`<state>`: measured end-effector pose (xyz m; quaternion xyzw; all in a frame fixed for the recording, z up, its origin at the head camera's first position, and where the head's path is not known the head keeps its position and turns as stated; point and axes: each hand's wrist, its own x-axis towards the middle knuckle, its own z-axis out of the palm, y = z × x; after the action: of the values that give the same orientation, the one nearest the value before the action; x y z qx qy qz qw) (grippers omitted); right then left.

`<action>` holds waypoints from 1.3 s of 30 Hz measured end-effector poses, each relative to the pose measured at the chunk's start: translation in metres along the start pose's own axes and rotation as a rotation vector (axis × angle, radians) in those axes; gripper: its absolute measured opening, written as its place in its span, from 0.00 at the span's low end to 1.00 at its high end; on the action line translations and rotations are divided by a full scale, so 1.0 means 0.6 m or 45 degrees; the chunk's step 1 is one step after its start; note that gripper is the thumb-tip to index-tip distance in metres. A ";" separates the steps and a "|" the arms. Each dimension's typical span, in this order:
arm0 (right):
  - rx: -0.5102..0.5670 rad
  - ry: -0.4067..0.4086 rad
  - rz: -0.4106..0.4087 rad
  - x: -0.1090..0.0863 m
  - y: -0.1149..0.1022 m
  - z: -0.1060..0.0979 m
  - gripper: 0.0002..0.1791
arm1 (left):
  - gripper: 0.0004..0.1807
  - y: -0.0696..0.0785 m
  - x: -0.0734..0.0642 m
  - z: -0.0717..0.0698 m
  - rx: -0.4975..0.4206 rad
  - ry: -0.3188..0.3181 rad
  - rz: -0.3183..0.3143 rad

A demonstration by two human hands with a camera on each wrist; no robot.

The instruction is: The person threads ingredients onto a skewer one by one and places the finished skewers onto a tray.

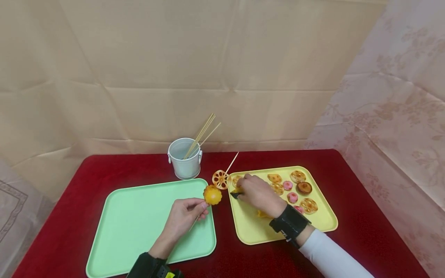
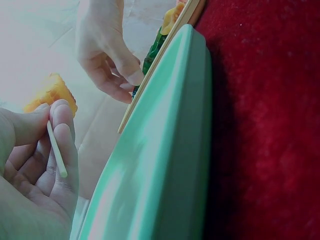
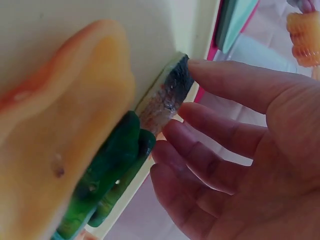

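In the head view my left hand (image 1: pixel 185 217) pinches a bamboo skewer (image 1: pixel 232 162) near its lower end. Threaded on it are a yellow corn round (image 1: pixel 212 195) and a lotus root slice (image 1: pixel 219 187). My right hand (image 1: pixel 259 193) is over the left side of the yellow tray (image 1: pixel 252 233). Its thumb and fingertips meet the edge of a dark-skinned piece that looks like fish (image 3: pixel 170 92), seen in the right wrist view. Beside that piece lie a green pepper-like piece (image 3: pixel 112 150) and a large yellow piece (image 3: pixel 85 115). The hand hides part of the tray.
Lotus slices (image 1: pixel 308 206), a brown mushroom (image 1: pixel 304 188) and pink rounds (image 1: pixel 292 197) lie on the yellow tray. A pale green tray (image 1: pixel 139 220) is at left. Behind it stands a white bucket (image 1: pixel 185 168) with several skewers (image 1: pixel 199 136). A red cloth (image 1: pixel 267 262) covers the table.
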<state>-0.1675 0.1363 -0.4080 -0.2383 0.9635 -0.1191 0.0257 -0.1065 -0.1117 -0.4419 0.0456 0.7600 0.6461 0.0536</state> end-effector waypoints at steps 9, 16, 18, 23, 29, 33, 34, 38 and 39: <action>-0.057 -0.007 0.026 0.001 -0.005 0.008 0.15 | 0.08 0.002 0.001 -0.001 -0.006 0.001 -0.017; -0.022 0.003 0.029 0.001 -0.005 0.011 0.20 | 0.08 0.002 0.002 0.000 -0.016 -0.009 -0.022; 0.017 -0.008 0.046 0.000 -0.004 0.010 0.19 | 0.08 0.001 0.002 0.000 -0.016 -0.013 -0.023; 0.146 0.001 0.094 -0.005 0.001 0.004 0.15 | 0.08 -0.001 0.003 0.001 -0.015 -0.017 -0.022; 0.273 0.068 0.137 -0.010 0.008 -0.014 0.13 | 0.08 0.000 0.002 0.001 -0.018 -0.010 -0.027; 0.354 0.114 0.183 -0.011 0.015 -0.026 0.13 | 0.08 0.000 0.001 0.000 -0.007 0.001 -0.029; 0.385 0.127 0.196 -0.011 0.017 -0.029 0.13 | 0.08 0.000 0.001 0.000 -0.005 0.002 -0.029; 0.531 0.195 0.233 -0.014 0.024 -0.035 0.14 | 0.08 0.000 0.002 -0.001 0.003 0.002 -0.024; 0.562 0.216 0.228 -0.014 0.025 -0.035 0.14 | 0.08 0.000 0.002 -0.001 0.004 0.002 -0.024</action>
<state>-0.1691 0.1580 -0.3913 -0.1296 0.9302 -0.3435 0.0066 -0.1076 -0.1119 -0.4420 0.0381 0.7615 0.6443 0.0590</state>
